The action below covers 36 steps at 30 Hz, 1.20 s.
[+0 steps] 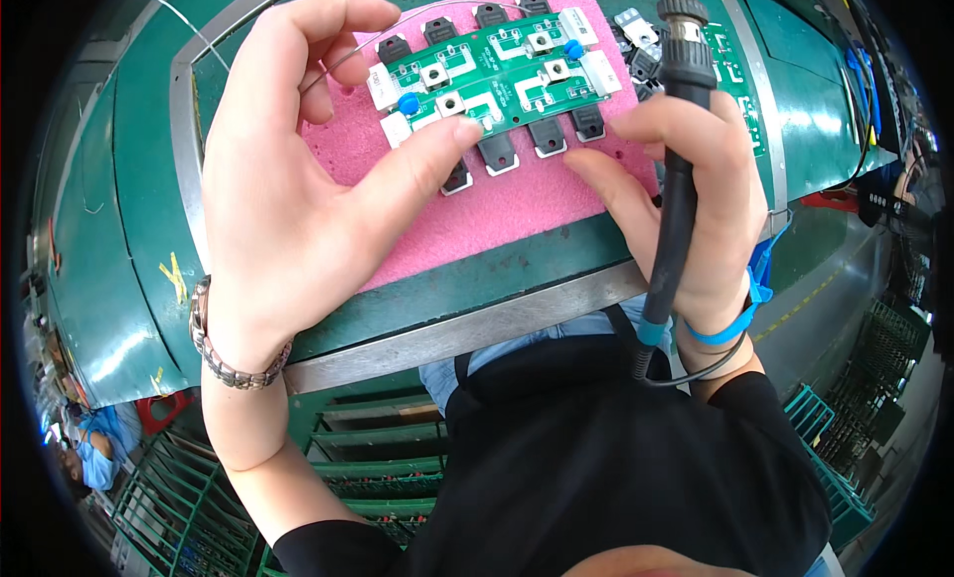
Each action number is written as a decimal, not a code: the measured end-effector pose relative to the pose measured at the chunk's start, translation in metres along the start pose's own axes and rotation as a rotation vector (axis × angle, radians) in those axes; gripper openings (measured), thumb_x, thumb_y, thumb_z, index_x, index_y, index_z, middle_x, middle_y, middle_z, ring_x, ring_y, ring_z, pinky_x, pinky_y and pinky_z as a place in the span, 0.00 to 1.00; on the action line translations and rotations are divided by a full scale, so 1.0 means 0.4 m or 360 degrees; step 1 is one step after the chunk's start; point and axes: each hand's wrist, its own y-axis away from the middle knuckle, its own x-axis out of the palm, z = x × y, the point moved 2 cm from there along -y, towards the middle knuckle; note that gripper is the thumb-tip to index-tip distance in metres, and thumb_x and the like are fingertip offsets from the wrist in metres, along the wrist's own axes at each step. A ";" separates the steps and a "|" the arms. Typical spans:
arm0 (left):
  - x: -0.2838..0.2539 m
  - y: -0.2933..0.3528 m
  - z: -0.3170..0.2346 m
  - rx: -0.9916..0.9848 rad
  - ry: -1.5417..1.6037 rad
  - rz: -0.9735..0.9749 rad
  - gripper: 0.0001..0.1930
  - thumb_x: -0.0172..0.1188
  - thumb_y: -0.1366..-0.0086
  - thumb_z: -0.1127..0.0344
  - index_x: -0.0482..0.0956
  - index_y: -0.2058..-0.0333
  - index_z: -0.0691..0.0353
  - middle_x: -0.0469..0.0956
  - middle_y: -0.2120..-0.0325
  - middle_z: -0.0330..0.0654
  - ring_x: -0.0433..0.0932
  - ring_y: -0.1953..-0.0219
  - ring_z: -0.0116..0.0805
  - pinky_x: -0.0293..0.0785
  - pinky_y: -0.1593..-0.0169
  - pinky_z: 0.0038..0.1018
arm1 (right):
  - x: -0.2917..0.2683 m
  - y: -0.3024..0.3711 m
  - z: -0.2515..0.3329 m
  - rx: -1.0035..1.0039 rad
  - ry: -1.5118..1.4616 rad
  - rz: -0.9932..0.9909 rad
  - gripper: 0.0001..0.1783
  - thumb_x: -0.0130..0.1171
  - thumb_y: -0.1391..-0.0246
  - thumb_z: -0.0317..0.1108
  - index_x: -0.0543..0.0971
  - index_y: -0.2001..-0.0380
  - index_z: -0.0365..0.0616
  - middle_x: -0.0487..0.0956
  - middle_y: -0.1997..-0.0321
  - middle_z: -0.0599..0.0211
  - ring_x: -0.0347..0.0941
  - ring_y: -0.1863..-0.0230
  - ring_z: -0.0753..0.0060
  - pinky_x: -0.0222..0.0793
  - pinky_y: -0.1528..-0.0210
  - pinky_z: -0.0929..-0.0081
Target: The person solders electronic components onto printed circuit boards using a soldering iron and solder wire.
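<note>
My left hand (288, 179) is curled, with a thin solder wire (343, 60) running out between its fingers and arching over the far edge of a green circuit board (497, 75). Its thumb reaches the board's near left edge. Black transistors (497, 152) with metal tabs stick out along both long sides of the board, which also carries white blocks and blue round components. A black-handled soldering iron (678, 189) lies across my right hand (711, 179), held pointing away from me. That hand's thumb and forefinger are beside the near right transistor (587, 122). The iron's tip is not visible.
The board rests on a pink foam pad (467, 229) on a green bench with a metal edge (477, 333). More loose black components (641, 45) and another green board (730, 60) are at the right. Green racks (378, 473) stand below the bench.
</note>
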 end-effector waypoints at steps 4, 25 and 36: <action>-0.007 -0.001 -0.015 0.0114 -0.0302 0.0093 0.31 0.73 0.53 0.72 0.72 0.48 0.63 0.70 0.64 0.31 0.63 0.65 0.21 0.62 0.59 0.16 | 0.004 -0.011 0.002 0.0039 -0.0029 -0.0016 0.29 0.76 0.67 0.22 0.72 0.60 0.43 0.75 0.70 0.67 0.70 0.72 0.73 0.68 0.70 0.78; 0.001 -0.002 -0.028 -0.0007 -0.0497 0.0119 0.33 0.74 0.57 0.72 0.73 0.49 0.60 0.69 0.65 0.30 0.62 0.67 0.21 0.62 0.62 0.16 | 0.032 -0.017 0.017 -0.0029 -0.0084 -0.0037 0.34 0.77 0.69 0.23 0.70 0.57 0.42 0.76 0.63 0.67 0.70 0.68 0.70 0.69 0.65 0.75; -0.005 -0.001 -0.022 0.0086 -0.0380 0.0101 0.33 0.73 0.57 0.73 0.72 0.48 0.61 0.70 0.64 0.30 0.63 0.66 0.21 0.62 0.62 0.16 | 0.032 -0.026 0.042 -0.0035 -0.0194 -0.0034 0.36 0.80 0.72 0.28 0.71 0.57 0.44 0.75 0.64 0.67 0.71 0.66 0.68 0.69 0.63 0.72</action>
